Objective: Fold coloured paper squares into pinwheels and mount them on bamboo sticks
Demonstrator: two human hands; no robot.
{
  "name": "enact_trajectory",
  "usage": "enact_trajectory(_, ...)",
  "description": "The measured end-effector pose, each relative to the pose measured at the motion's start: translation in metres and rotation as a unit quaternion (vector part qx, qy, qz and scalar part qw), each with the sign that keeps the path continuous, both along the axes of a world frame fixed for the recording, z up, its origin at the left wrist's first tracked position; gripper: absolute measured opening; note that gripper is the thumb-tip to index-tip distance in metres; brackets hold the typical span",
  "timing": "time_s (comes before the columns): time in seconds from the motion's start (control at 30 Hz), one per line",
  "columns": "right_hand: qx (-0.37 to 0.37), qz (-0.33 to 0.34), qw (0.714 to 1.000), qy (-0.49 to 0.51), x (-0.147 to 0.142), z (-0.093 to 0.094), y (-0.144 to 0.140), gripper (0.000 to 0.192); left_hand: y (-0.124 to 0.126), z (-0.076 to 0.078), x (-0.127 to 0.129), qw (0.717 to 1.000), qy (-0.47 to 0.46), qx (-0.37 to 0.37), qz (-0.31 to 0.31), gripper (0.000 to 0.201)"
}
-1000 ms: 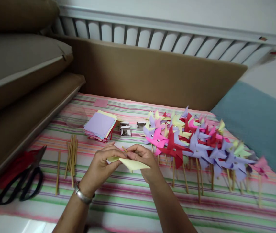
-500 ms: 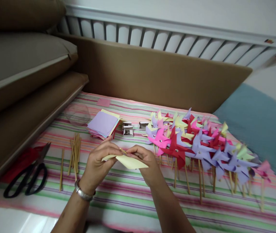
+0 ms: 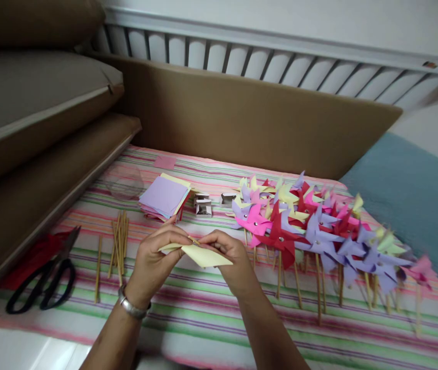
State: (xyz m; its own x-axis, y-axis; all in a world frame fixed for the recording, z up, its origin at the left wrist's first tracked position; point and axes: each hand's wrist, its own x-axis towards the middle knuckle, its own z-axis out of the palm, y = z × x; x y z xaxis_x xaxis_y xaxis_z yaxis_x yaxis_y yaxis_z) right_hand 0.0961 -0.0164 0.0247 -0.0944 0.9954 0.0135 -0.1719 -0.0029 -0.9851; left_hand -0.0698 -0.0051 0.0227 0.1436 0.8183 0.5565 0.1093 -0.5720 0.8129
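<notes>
Hands (image 3: 157, 257) on yellow paper (image 3: 203, 255)

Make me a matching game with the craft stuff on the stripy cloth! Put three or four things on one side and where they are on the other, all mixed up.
Things:
1. scissors
2. yellow paper
3. finished pinwheels
4. stack of paper squares

Places:
A. lying in a heap at the right of the cloth
B. held between the left hand and the right hand
C. at the left edge of the cloth, beside the loose sticks
D. behind the hands, next to small boxes

Pairs: 1-C, 2-B, 3-A, 4-D
</notes>
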Motion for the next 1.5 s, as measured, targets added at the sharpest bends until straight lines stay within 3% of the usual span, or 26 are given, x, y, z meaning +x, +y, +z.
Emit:
enact_trajectory(0.83,0.049,-0.002,0.997,-0.055,-0.0014,-0.0010,0.0015,0.008,0.0010,-0.0024,-0.0033,1.000,0.012,0.002,-0.007,0.011)
enact_trajectory(1.03,0.074,-0.020,0.995,-0.065,-0.0018,-0.0043,0.0021,0.009,0.0004,-0.0004,-0.0019,1.000,-0.005,-0.029,-0.002,0.006)
enact_trajectory(1.23,0.125,-0.038,0.985,-0.116,-0.0008,-0.0050,0.0023,0.025,-0.0001,0.0030,0.0024,0.997,-0.035,-0.075,-0.004,0.006)
enact_trajectory(1.5,0.129,-0.040,0.984,-0.120,-0.0001,-0.0081,0.0021,0.024,-0.0019,0.0045,0.0021,0.995,-0.043,-0.094,0.003,0.007)
